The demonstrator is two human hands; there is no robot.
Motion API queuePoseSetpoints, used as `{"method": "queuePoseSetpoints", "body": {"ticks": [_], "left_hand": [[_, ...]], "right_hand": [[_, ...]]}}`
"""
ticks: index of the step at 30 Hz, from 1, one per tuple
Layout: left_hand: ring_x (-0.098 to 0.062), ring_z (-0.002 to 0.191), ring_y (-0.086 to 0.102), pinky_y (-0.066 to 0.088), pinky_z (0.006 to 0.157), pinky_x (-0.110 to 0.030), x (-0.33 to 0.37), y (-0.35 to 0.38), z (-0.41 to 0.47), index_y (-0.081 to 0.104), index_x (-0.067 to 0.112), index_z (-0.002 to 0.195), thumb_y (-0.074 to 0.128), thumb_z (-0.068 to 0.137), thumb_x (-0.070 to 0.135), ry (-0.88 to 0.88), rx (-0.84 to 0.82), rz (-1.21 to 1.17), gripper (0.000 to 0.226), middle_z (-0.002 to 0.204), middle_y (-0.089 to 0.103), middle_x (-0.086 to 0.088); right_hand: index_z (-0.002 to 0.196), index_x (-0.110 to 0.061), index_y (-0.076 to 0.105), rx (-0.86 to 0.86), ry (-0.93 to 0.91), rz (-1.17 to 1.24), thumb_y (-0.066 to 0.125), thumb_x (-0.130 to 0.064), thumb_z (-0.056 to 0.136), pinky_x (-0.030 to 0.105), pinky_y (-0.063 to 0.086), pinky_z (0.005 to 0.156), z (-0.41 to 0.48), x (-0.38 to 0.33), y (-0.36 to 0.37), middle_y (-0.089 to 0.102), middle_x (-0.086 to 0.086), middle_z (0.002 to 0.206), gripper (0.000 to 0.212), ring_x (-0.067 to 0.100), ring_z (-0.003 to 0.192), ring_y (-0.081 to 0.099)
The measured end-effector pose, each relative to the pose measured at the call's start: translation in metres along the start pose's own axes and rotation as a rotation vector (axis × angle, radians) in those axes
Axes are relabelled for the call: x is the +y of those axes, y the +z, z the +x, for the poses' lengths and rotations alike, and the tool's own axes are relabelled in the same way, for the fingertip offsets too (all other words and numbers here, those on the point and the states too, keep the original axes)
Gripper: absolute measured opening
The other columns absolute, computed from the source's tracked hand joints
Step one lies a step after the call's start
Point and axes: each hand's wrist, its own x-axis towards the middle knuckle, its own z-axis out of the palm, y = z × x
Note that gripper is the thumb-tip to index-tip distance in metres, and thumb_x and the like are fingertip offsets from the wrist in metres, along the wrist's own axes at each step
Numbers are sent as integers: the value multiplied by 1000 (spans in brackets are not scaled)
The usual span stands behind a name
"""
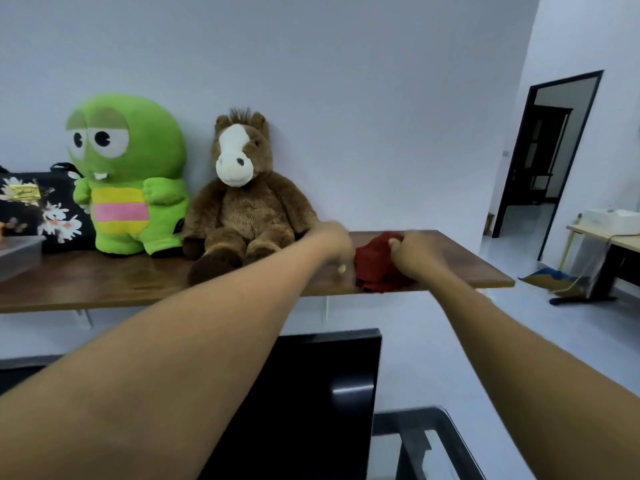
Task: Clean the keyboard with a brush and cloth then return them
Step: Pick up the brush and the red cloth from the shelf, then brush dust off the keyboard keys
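A crumpled dark red cloth [372, 268] lies on the wooden shelf [104, 282], right of its middle. My right hand [414, 256] is closed on the cloth's right side, thumb on top. My left hand [334, 242] is blurred just left of the cloth, above the shelf. A small pale tip [341, 269] shows below that hand; whether it belongs to the brush, I cannot tell. The keyboard is out of sight.
A brown plush horse [239, 199] sits right beside my left hand. A green plush toy [126, 174], a floral bag [34, 206] and a grey box [19, 254] stand further left. A dark monitor [311, 403] rises below the shelf. An open doorway [543, 157] is at right.
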Motion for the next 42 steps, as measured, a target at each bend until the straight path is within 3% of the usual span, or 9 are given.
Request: {"method": "queuePoseSetpoints", "body": {"ticks": [4, 6, 11, 17, 22, 29, 34, 39, 42], "left_hand": [[-12, 35, 54, 40, 35, -17, 29, -26, -36, 60, 4, 76, 46, 91, 8, 119, 86, -296, 21, 49, 60, -5], [-9, 21, 39, 30, 30, -11, 45, -27, -66, 54, 4, 70, 40, 89, 3, 170, 39, -431, 23, 36, 52, -3], [-10, 39, 48, 40, 38, -18, 74, -1, -134, 56, -5, 113, 37, 94, 0, 269, -247, -690, 28, 45, 62, -8], [-12, 33, 49, 47, 42, -22, 65, 79, -215, 53, -2, 71, 39, 95, 1, 259, -457, -674, 27, 37, 56, -5], [-26, 46, 59, 54, 53, -30, 17, 161, -261, 55, -5, 79, 37, 97, 7, 139, -585, -537, 28, 45, 58, -10], [-19, 44, 55, 57, 57, -29, -69, 272, -309, 50, -13, 116, 35, 92, 2, -165, -744, -397, 32, 61, 68, -17], [-23, 53, 61, 60, 71, -33, -97, 315, -327, 58, -9, 86, 38, 94, 2, -336, -776, -389, 24, 88, 72, -25], [-26, 74, 71, 51, 41, -25, -110, 347, -331, 56, -4, 72, 41, 98, 4, -467, -868, -371, 31, 96, 70, -25], [-21, 61, 66, 46, 35, -23, -107, 360, -328, 59, -8, 78, 38, 98, 2, -522, -906, -406, 31, 98, 70, -26]], "right_hand": [[109, -2, 59, 99, -84, -52, 45, -32, 97, 34, 39, 75, -22, 20, -53, 63, 24, 114, 34, 38, 104, 58], [102, -3, 62, 109, -106, -133, 47, -30, 95, 32, 40, 67, -44, 35, -78, 65, 23, 104, 32, 37, 91, 59], [93, -2, 63, 45, -60, -239, 48, -32, 97, 33, 40, 62, -123, 67, -110, 62, 17, 84, 34, 31, 76, 54], [83, -10, 54, 25, 42, -170, 49, -33, 96, 31, 34, 51, -223, 104, -86, 54, 8, 71, 27, 26, 65, 54], [94, -9, 60, 18, 127, -56, 52, -33, 95, 30, 33, 67, -305, 134, -19, 66, 20, 92, 25, 35, 91, 59], [101, -8, 58, -112, 201, 58, 47, -32, 97, 33, 43, 65, -415, 134, 78, 67, 13, 91, 26, 34, 85, 62], [97, -11, 58, -213, 217, 115, 43, -33, 100, 31, 44, 62, -462, 143, 130, 61, 2, 83, 26, 23, 76, 59], [108, -11, 56, -338, 359, 42, 41, -35, 101, 32, 53, 69, -481, 175, 168, 63, 1, 92, 29, 18, 77, 59], [114, -10, 55, -389, 396, -23, 43, -36, 100, 39, 55, 80, -480, 193, 176, 66, 7, 106, 32, 25, 92, 64]]}}
